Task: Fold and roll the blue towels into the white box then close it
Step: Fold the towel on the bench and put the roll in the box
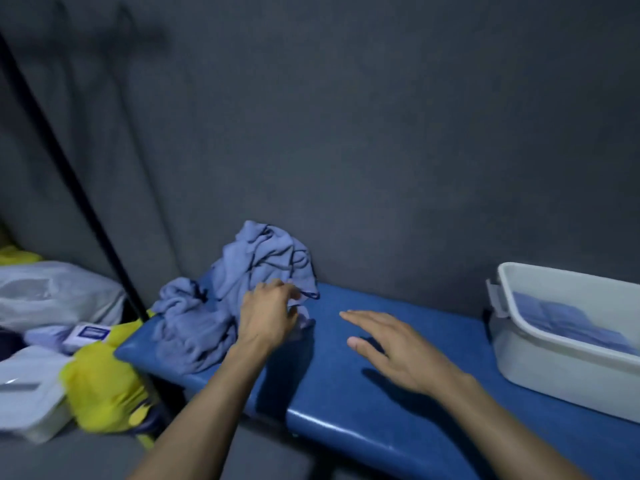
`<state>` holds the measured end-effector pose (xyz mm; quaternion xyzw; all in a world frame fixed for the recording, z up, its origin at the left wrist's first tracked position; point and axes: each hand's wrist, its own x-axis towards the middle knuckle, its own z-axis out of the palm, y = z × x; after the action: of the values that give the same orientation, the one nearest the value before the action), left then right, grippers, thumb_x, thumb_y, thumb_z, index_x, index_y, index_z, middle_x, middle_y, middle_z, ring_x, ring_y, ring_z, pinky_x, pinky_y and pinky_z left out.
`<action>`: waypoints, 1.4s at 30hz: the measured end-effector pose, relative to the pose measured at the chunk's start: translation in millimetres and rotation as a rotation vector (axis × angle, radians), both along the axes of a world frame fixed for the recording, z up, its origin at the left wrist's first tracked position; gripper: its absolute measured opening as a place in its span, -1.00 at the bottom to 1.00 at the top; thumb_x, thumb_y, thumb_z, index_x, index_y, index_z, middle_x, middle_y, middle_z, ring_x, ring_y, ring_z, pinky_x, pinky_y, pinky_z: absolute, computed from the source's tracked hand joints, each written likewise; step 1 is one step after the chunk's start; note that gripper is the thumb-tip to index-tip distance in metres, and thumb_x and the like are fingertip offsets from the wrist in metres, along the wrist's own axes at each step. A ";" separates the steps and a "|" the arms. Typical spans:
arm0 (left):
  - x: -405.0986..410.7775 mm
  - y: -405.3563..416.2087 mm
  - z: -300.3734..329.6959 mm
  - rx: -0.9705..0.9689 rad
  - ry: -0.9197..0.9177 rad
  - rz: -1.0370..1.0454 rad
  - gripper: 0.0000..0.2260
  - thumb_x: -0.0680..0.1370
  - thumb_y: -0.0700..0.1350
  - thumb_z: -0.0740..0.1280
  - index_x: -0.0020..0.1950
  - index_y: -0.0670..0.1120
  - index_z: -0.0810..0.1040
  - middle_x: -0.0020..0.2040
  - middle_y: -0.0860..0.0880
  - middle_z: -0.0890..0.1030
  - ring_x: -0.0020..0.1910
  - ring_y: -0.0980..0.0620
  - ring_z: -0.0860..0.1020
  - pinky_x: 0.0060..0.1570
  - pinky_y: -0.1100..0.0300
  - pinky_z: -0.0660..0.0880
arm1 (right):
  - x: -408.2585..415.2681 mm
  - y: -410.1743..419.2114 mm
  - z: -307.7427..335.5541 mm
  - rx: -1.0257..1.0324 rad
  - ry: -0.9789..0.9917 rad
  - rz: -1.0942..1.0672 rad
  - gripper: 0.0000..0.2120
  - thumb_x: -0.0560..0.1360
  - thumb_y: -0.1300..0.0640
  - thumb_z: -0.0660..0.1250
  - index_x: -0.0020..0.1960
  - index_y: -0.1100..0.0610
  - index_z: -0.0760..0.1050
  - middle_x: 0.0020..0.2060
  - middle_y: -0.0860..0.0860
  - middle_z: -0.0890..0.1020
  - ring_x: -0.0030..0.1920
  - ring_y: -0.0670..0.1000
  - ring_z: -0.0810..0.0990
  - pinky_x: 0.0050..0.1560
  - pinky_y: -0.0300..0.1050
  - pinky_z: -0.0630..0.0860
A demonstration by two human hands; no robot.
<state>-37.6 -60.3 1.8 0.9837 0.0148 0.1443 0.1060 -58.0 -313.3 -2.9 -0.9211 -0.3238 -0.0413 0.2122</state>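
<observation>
Towels: a crumpled pale blue pile of towels [242, 292] on the blue table [346, 403], far left.
Left hand [268, 315]: pinching a towel edge.
Right hand [398, 351]: open, flat, empty.
White box [554, 362]: far right, folded towels inside.

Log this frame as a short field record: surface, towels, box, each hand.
surface: blue table against a grey wall
loose towels: crumpled blue towel pile at the table's left end
box: white box at the right end, open, folded blue towels inside; lid not seen on it
left hand: fingers pinching a towel edge at the pile
right hand: open, flat, empty, above the bare table
</observation>
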 end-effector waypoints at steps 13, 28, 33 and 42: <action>-7.6 107.9 -41.6 -0.047 0.213 0.335 -0.74 0.56 0.05 0.31 -0.25 0.00 0.36 -0.22 -0.01 0.43 0.13 -0.27 0.52 -0.09 0.03 0.36 | -6.2 29.6 -66.4 0.090 0.199 -0.039 -0.46 0.61 -0.33 0.04 0.52 -0.16 0.30 0.41 -0.37 0.35 0.38 -0.39 0.29 0.38 -0.47 0.15; -16.0 -10.7 -17.6 -0.964 0.145 -0.723 -0.79 0.59 -0.15 0.44 -0.14 -0.11 0.43 -0.18 -0.06 0.53 -0.15 0.08 0.49 -0.10 0.16 0.44 | -3.9 36.4 -58.2 0.740 0.491 -0.091 -0.49 0.47 0.00 0.53 0.37 -0.03 0.47 0.20 -0.09 0.64 0.18 -0.07 0.64 0.14 0.03 0.62; -16.5 -22.4 -17.9 -0.816 0.221 -0.711 -0.74 0.52 -0.08 0.52 -0.08 -0.15 0.46 -0.24 0.04 0.49 -0.27 0.13 0.43 -0.24 0.26 0.39 | -1.8 27.5 -46.5 0.780 0.428 -0.233 -0.72 0.36 -0.05 0.43 -0.16 0.15 0.49 -0.32 0.06 0.57 -0.25 -0.06 0.51 -0.17 0.16 0.53; -16.6 -12.0 -19.7 -0.771 0.275 -0.653 -0.72 0.45 0.15 0.52 -0.10 -0.04 0.62 -0.17 -0.23 0.59 -0.24 -0.14 0.48 -0.16 -0.02 0.40 | -2.9 -2.6 -8.6 1.343 0.577 -0.356 -0.87 0.59 0.24 0.33 0.09 0.26 0.60 -0.04 0.21 0.70 -0.04 0.12 0.68 0.03 0.02 0.58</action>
<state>-54.2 -72.3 -17.9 0.8366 -0.2268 -0.0429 0.4968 -60.9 -315.9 -11.5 -0.6062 -0.0068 -0.0206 0.7950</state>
